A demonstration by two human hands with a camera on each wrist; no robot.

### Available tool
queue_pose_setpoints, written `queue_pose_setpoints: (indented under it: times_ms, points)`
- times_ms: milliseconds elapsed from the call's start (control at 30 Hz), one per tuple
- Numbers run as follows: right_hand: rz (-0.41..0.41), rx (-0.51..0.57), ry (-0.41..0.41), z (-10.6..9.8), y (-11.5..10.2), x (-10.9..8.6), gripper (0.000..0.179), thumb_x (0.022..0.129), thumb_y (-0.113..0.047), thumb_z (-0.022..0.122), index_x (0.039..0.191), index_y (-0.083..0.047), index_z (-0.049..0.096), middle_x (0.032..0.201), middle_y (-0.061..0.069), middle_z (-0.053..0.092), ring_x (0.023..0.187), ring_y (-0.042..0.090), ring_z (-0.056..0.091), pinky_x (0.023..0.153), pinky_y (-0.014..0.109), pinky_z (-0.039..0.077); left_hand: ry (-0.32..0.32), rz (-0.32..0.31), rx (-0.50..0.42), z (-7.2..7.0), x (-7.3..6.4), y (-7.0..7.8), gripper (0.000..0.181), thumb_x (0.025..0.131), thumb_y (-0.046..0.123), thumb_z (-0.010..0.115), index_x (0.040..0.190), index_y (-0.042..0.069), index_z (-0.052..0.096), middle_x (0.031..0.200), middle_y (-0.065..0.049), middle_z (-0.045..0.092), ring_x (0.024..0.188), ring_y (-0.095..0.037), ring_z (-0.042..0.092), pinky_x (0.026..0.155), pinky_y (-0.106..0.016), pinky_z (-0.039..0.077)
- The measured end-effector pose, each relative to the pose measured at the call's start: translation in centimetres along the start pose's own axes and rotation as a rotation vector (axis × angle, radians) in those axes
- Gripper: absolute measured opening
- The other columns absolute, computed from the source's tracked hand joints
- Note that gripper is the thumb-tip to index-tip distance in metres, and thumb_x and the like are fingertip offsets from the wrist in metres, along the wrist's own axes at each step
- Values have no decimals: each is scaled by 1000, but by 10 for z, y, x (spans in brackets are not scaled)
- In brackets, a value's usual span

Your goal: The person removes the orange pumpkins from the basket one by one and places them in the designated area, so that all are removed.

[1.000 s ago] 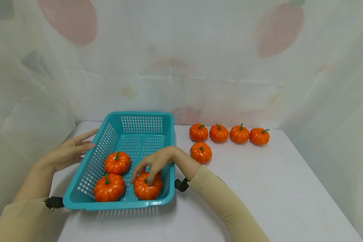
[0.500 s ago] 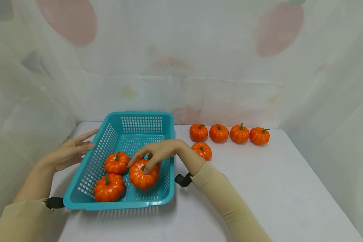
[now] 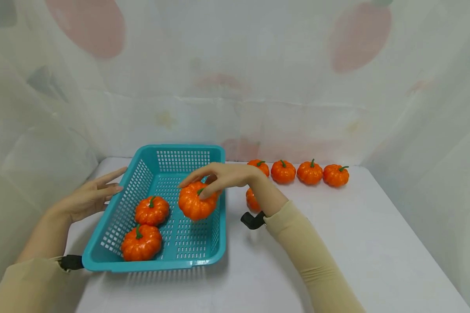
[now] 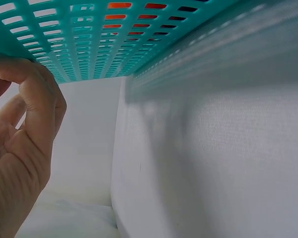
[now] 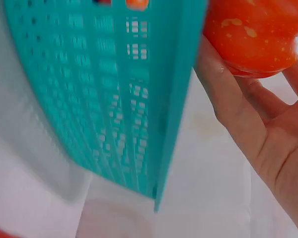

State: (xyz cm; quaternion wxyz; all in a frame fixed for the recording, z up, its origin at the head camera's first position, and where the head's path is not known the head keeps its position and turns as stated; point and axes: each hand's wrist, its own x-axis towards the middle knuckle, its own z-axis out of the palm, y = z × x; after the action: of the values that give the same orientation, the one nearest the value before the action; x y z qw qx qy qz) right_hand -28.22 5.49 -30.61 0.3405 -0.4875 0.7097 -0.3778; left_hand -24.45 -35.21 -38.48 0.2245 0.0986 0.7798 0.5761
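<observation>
A teal plastic basket (image 3: 150, 266) with slotted walls stands on the table's left half. My left hand (image 3: 90, 198) touches its left rim from outside, index finger extended; in the left wrist view a bent finger (image 4: 32, 84) meets the rim. My right hand (image 3: 219, 176) holds a small orange pumpkin (image 3: 196, 204) over the right part of the basket, fingers and thumb around its top. Seen in the right wrist view, the pumpkin (image 5: 258, 37) is beside the basket's rim. Inside, two other pumpkins, a rear one (image 3: 152, 211) and a front one (image 3: 141, 243), lie along the left wall.
Several pumpkins (image 3: 283, 172) line the back of the white table (image 3: 356, 243), right of the basket. One more pumpkin (image 3: 253, 201) sits in front of that row, partly hidden by my right wrist. A pale printed curtain (image 3: 235, 104) surrounds the table's back and sides.
My right hand has lifted the pumpkin from the basket's front right corner and moved it up and back, lately also rightward. My left hand and the basket have stayed in place.
</observation>
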Motion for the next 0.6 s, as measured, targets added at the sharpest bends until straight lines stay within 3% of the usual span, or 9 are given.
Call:
queue_pose_setpoints:
  times_ms: [300,600]
  points:
    - [103,35,181,-26,-1,-45,49,91,-27,63,139,-25,56,141,-4,55,123,23,57,92,40,56,-6,9,-3,-1,0,0,70,106,18,42,160,24,-2,123,25,62,107,-6,67,87,-36,59]
    - [224,-2,332,-52,11,-91,47,92,-25,61,139,-28,56,145,-7,52,130,25,52,101,42,50,2,1,11,0,0,3,71,106,19,42,160,23,-3,124,28,59,108,-5,67,87,-37,59]
